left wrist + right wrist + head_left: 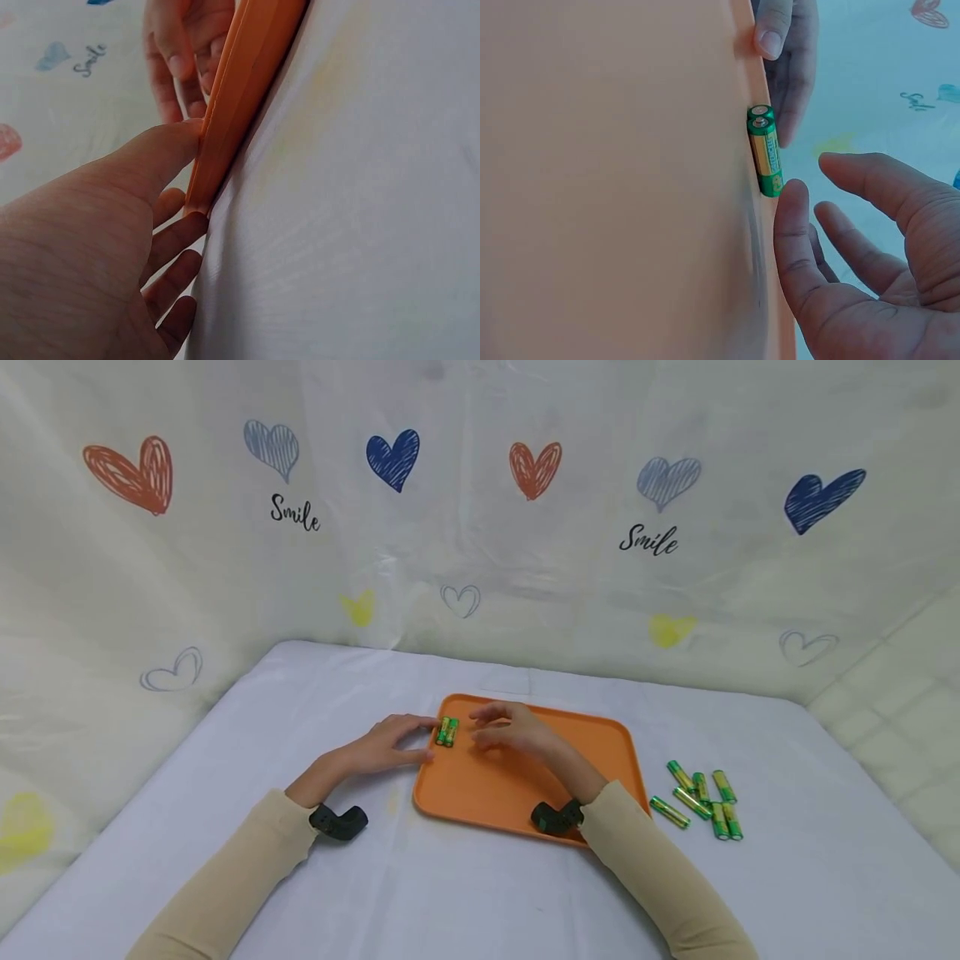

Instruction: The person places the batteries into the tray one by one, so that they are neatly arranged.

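Note:
Two green and gold batteries (pixel 447 732) lie side by side in the orange tray (pixel 472 789), against its left edge near the far corner. My left hand (pixel 386 747) is at that edge, its thumb and fingers spread; in the left wrist view the thumb touches the tray's rim (pixel 232 112). Over the tray, just right of the two batteries, my right hand (pixel 517 731) has its fingers loosely bent and holds nothing. The right wrist view shows a gap between its thumb and fingers, with the batteries (pixel 766 161) just beyond the fingertips.
Several more green and gold batteries (pixel 692 802) lie loose on the white tablecloth (pixel 810 860), right of the tray. A pale backdrop (pixel 480 552) with hearts rises behind the table. Each wrist wears a black device, such as the left one (pixel 339 822).

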A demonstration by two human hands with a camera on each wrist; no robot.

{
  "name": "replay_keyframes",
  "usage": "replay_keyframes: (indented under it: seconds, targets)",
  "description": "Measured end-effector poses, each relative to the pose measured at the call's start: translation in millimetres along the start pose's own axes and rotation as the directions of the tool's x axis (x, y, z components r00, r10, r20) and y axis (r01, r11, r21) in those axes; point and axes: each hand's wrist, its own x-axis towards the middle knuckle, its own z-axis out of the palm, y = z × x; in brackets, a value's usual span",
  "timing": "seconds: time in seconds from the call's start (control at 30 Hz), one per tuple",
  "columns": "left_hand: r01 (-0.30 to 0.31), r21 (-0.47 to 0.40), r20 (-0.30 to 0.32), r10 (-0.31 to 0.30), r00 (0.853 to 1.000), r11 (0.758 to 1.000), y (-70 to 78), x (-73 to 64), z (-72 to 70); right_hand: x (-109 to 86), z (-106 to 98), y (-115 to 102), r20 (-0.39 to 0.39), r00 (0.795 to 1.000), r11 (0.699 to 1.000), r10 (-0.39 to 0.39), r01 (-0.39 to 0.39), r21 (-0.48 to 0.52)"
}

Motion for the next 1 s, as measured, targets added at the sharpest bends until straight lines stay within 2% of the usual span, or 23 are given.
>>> replay_keyframes:
  seconds: [0.2, 0.5, 1.0]
  targets:
    - [-0.032, -0.004, -0.015, 0.032, 0.999, 0.999, 1.6, -2.3, -0.9, -6.8, -6.0, 1.8, -0.010, 1.000, 1.000, -0.013, 0.013, 0.002]
    - [-0.034, -0.014, -0.006, 0.033, 0.999, 0.999, 5.8, -3.6, -0.7, -17.5, -15.6, 2.5, -0.037, 0.999, 0.999, -0.004, 0.005, 0.044]
    - [-0.042, -0.006, -0.005, 0.042, 0.999, 0.999, -2.2, -1.7, 0.8, -40.1, -23.9, -2.1, -0.042, 0.999, 0.998, -0.032, 0.034, 0.054]
